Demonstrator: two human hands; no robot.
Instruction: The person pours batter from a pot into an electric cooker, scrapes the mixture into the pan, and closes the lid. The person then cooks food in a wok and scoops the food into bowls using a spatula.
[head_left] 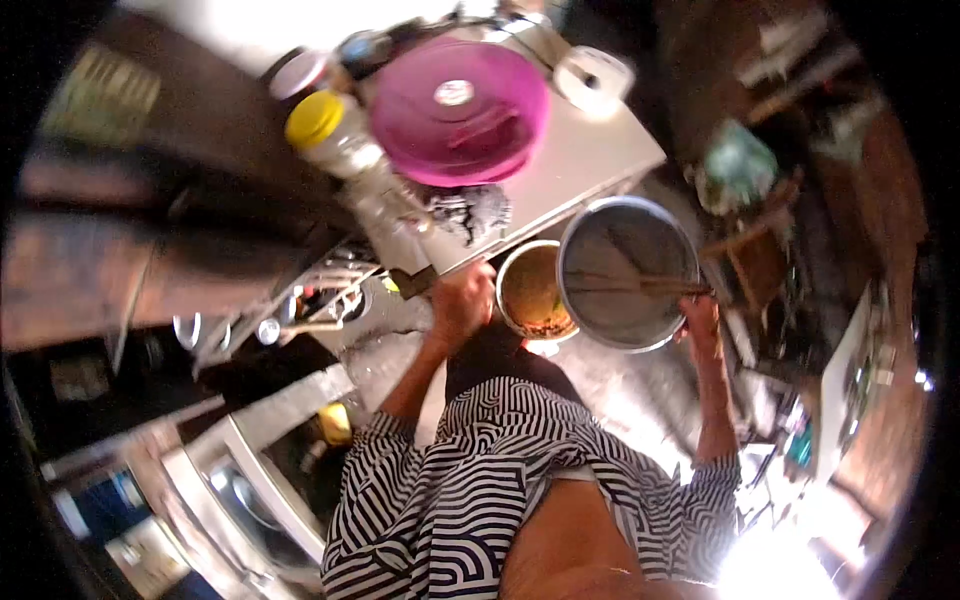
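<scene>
My left hand (463, 306) is closed at the left edge of a round pot (506, 318), whose inside looks orange-brown with darker bits low down. My right hand (701, 318) grips the right rim of a wider, grey metal pan (625, 315). A pair of thin sticks (640, 284), like long chopsticks, lies across the pan toward that hand; whether the fingers also pinch them I cannot make out. The pan overlaps the pot's right side. Both vessels are held in front of my body, beside the table edge, and the picture is blurred.
On the white table (590, 165) sit a pink plastic basin (400, 110), a yellow-lidded jar (316, 122), a toilet-paper-like white roll (594, 80) and a crumpled black-and-white packet (472, 214). A rack (330, 300) with utensils stands left. A greenish plastic bag (738, 166) is at the right.
</scene>
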